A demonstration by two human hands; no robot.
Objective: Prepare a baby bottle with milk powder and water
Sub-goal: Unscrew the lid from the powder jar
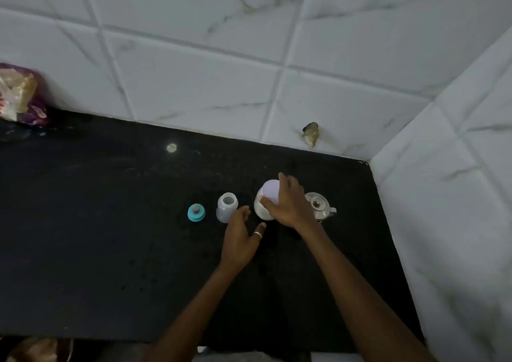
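Where the black tabletop (110,223) meets the white tiled wall (194,70), the open baby bottle (227,206) stands upright.
My right hand (291,206) grips the pale-lidded jar (270,191) from above, partly hiding the glass teapot (321,205) beside it; my left hand (239,239) lies loose-fingered, holding nothing, just beside the bottle. A teal nipple cap (196,212) stands left of the bottle, a crinkled bag (19,95) far left against the wall.

Silvery ring (257,233) on left hand (239,239)

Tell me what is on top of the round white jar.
A pale lilac lid, with the right hand gripping it. Whatever the round white jar holds is hidden by that lid.
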